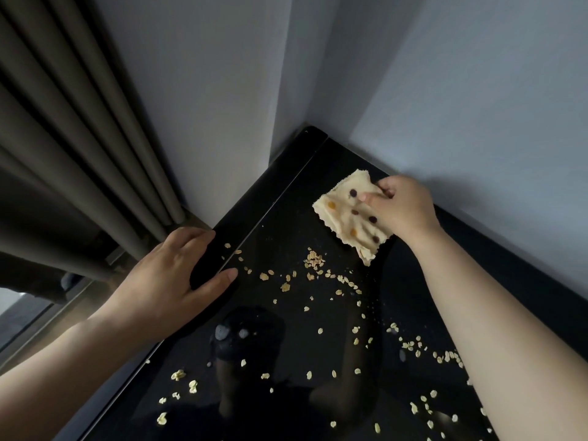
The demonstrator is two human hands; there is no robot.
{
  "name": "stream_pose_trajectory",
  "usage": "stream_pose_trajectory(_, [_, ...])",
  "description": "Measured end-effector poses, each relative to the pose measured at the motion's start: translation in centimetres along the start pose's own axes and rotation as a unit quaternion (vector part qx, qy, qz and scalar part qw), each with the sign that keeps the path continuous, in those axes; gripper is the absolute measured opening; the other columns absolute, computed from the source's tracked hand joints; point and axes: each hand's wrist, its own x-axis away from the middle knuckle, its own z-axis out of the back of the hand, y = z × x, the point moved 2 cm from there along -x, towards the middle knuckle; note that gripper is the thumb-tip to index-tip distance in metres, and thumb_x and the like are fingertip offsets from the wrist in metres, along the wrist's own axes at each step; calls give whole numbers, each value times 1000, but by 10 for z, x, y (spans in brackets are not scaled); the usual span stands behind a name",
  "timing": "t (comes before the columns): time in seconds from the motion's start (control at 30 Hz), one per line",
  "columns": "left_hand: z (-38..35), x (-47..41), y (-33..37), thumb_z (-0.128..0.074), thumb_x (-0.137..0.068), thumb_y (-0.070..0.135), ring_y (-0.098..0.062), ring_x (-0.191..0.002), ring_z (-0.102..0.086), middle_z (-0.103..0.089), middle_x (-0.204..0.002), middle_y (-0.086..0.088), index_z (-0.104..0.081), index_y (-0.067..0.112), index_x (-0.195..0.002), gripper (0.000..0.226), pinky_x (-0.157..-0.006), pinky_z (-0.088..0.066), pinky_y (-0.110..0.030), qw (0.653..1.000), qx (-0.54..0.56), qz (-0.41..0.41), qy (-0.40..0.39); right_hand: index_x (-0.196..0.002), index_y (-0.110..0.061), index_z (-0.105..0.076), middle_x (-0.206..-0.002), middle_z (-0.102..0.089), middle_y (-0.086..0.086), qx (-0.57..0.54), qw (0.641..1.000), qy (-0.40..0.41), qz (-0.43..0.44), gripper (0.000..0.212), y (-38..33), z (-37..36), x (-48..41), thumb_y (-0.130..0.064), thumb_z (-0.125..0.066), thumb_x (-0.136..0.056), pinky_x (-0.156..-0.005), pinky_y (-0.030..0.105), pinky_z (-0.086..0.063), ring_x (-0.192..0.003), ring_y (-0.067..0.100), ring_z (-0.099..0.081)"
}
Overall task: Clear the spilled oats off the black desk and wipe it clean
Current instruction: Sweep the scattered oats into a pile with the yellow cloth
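Right hand (404,208) pinches a spotted cloth (346,214) at centre right, near the black counter's (286,218) far corner. Left hand (171,275) rests, fingers relaxed, on its left edge. Oats (315,261) lie scattered across the lower frame.

One view only: wide-angle head cam.
Sits on the person's head, faces forward and steeply down into the far corner of the black desk (299,186), at arm's reach. Left hand (165,278) and right hand (404,211) land mid-frame, forearms enter from the bottom corners; curtain (79,122) upper left, wall (477,90) upper right.
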Motion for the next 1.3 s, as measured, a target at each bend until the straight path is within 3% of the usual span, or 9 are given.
stream_pose_trajectory(0.1, [-1,0,0,-28,-68,81,-15,-120,-49,-43,-138,7,-46,18,-140,97,-97,-42,-27,1000,-1,3,-4,-89,-7,-64,-74,-60,2,-33,999,5,4,24,0,10,1,-30,-57,-94,-53,24,-38,-65,15,-55])
stream_pose_trajectory(0.33, [-1,2,-1,-26,-66,82,-16,-121,-49,-42,-139,7,-45,17,-140,100,-99,-40,-27,1000,-4,16,-15,-96,-17,-56,-80,-58,-2,10,981,102,164,13,-27,64,7,-30,-54,-96,-58,28,-38,-70,17,-52])
stream_pose_trajectory(0.47, [2,-1,4,-25,-67,82,-18,-118,-51,-43,-138,6,-46,17,-140,100,-97,-40,-27,1000,-7,12,-7,-93,-18,-62,-87,-70,6,20,984,15,178,12,-28,49,18,-29,-63,-91,-71,37,-51,-80,23,-65])
stream_pose_trajectory(0.6, [2,-1,7,-27,-68,81,-16,-101,-56,-44,-137,6,-46,18,-139,97,-89,-39,-23,1000,-4,7,-6,-84,-15,-62,-77,-69,1,-18,991,-100,82,17,-7,15,21,-31,-63,-90,-60,33,-49,-66,14,-63])
stream_pose_trajectory(0.73, [1,0,4,-26,-68,81,-13,-101,-54,-43,-139,4,-44,17,-141,98,-90,-38,-22,1000,-12,6,-9,-121,-24,-58,-114,-59,-6,3,998,18,55,40,3,4,17,-44,-64,-87,-70,17,-48,-98,10,-59])
stream_pose_trajectory(0.83, [-2,3,4,-25,-67,80,-8,-90,-49,-43,-138,5,-45,18,-140,98,-85,-36,-21,1000,-9,2,-19,-140,-21,-44,-133,-49,2,32,998,-9,46,63,11,-7,26,-52,-60,-87,-94,41,-50,-119,22,-51])
stream_pose_trajectory(1.03, [-2,2,4,-26,-67,81,-11,-99,-53,-44,-136,7,-46,18,-140,98,-87,-38,-22,1000,5,1,-21,-83,-13,-58,-88,-53,-2,2,996,-41,80,24,1,-15,39,-36,-66,-86,-53,13,-35,-70,5,-51])
stream_pose_trajectory(1.17, [-3,-1,4,-26,-71,81,-13,-114,-53,-46,-130,9,-49,18,-137,94,-93,-42,-25,1000,13,-10,-6,-84,-16,-57,-76,-54,-12,-71,991,48,106,18,-20,2,18,-30,-66,-88,-50,11,-35,-65,1,-49])
stream_pose_trajectory(1.3, [-3,-8,0,-28,-75,77,-12,-113,-54,-48,-128,9,-52,17,-134,87,-92,-42,-24,1000,18,-16,12,-89,-17,-57,-77,-56,-5,-28,983,105,147,14,-56,6,-27,-30,-62,-90,-56,28,-32,-70,14,-50])
